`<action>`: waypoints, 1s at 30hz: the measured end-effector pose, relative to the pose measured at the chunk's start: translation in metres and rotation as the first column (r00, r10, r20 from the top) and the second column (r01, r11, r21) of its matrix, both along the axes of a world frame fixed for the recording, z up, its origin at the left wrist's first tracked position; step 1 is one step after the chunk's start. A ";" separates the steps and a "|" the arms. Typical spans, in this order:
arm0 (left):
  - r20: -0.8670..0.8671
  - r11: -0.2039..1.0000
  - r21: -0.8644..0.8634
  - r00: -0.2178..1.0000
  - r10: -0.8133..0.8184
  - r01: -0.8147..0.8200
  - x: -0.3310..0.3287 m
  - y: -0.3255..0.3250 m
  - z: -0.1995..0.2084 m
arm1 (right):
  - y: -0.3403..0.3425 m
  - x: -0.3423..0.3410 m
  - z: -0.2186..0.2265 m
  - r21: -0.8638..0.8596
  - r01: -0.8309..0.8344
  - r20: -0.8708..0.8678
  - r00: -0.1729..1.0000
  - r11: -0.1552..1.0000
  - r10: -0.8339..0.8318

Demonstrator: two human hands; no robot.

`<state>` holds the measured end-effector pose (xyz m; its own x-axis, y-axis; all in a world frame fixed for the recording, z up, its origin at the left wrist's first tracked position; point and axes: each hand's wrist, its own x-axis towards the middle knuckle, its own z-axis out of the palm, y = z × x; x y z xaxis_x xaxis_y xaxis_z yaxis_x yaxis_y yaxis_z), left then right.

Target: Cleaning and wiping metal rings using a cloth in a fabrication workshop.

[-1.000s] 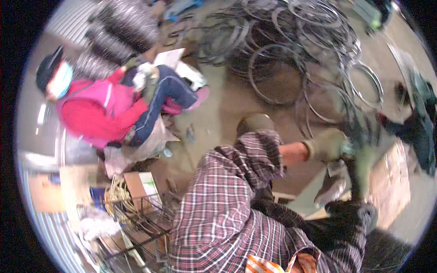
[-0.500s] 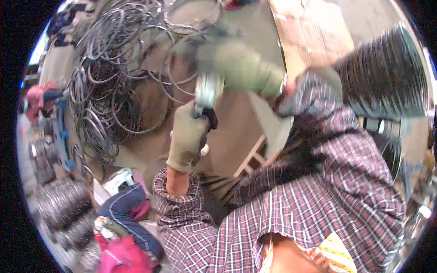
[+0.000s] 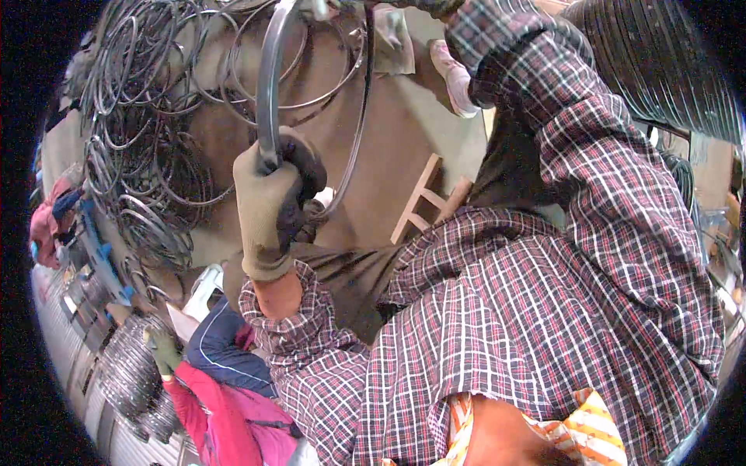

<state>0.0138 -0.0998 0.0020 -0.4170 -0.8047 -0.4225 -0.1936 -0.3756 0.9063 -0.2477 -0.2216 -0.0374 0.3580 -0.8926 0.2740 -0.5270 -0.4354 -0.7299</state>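
Observation:
My left hand (image 3: 268, 198) wears a khaki glove with dark palm and fingers. Its fingers are wrapped around a large grey metal hoop (image 3: 268, 89), which stands up and runs out past the upper edge of the head view. The hoop's far side curves down behind this hand. My right hand (image 3: 435, 6), in a dark glove, reaches up at the top, near the hoop's upper part. Most of its fingers are cut off by the picture's edge, so its grip is hidden.
Tangled metal hoops (image 3: 140, 101) pile up on the left. A tall stack of dark rings (image 3: 657, 66) stands at the upper right. A small wooden frame (image 3: 423, 202) lies near my legs. A person in a pink top (image 3: 233, 419) sits at lower left. A shoe (image 3: 454, 78) shows above.
My right hand has moved up and away from the left, to the upper edge. The left hand has shifted slightly left and up, and the hoop in it now shows clearly.

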 end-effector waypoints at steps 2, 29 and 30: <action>-0.076 0.999 -0.025 0.997 -0.033 0.031 0.017 -0.003 -0.007 | 0.012 0.007 0.025 -0.420 0.135 0.002 0.989 0.897 -0.148; 0.131 0.821 -0.567 0.976 0.173 -0.069 0.018 -0.017 -0.004 | 0.004 0.010 0.015 -0.036 0.086 -0.073 0.993 0.996 -0.089; 0.024 0.915 -0.383 0.989 0.149 -0.129 0.013 -0.017 -0.002 | 0.007 0.012 0.014 0.077 0.112 -0.060 0.992 0.991 -0.107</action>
